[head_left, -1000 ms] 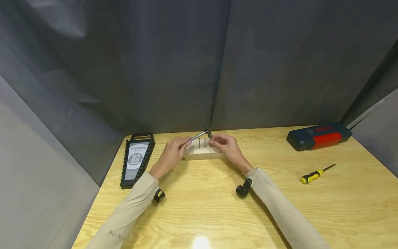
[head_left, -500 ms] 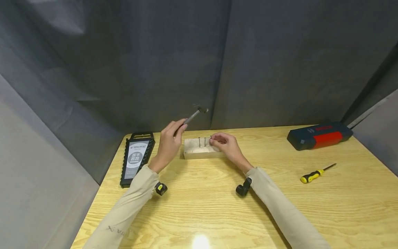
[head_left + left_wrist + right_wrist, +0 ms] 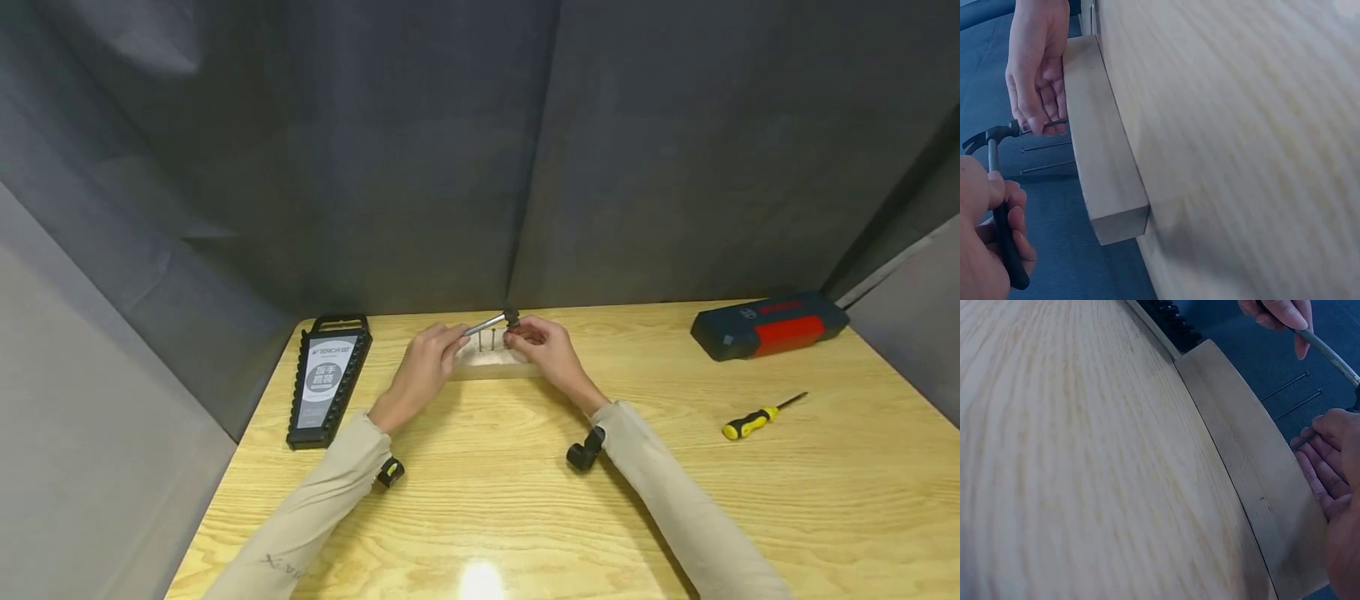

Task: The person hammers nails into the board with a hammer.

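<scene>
Hammer lies within curled left fingers; right fingers pinch one nail.

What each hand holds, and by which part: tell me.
The left hand grips the hammer by its black handle; the right hand pinches a nail by its shaft.

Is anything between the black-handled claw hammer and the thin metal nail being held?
Nothing visible. The right hand pinches the nail below its head, leaving the hammer a clear path; two other nails stand beside it in the pale wooden block.
</scene>
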The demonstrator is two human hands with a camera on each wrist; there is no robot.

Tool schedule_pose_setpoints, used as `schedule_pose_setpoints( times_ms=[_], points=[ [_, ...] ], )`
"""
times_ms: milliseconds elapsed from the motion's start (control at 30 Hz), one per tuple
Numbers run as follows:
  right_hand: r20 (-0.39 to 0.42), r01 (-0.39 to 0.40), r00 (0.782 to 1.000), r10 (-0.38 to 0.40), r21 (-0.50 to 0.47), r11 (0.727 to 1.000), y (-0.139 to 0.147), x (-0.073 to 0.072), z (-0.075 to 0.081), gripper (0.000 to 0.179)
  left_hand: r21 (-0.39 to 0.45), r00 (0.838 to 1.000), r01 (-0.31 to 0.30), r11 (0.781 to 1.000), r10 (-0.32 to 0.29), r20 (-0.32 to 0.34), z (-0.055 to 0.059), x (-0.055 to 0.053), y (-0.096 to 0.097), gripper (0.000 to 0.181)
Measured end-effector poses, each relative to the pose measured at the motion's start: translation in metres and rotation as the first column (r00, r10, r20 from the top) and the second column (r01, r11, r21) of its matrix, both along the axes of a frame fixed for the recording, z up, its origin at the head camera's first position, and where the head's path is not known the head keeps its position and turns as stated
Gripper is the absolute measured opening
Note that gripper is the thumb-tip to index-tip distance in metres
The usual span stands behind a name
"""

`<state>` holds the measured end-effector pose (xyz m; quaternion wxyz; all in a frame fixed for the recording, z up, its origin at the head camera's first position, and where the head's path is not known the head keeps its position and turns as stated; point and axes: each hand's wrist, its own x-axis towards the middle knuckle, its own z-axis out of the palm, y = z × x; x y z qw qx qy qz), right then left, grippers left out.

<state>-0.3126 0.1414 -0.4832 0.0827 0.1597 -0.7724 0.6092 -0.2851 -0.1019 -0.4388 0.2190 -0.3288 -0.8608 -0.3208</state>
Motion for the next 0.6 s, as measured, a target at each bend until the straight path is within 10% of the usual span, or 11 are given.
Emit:
schedule_pose_setpoints(
  times_ms=[333,600],
  points=[
    [-0.014,0.005,1.0,-0.005,-0.011,1.0,0.0,0.0,-0.001,0.02,0.024,1.0,-0.013,1.0,0.012,0.022,-0.002,-0.002,-0.003,0.025],
    [-0.019,-0.006,1.0,0.005,-0.017,1.0,0.001,0.001,-0.002,0.016,0.143,0.998,0.009,0.99,0.0,-0.062,0.031,-0.009,-0.012,0.023]
  ],
)
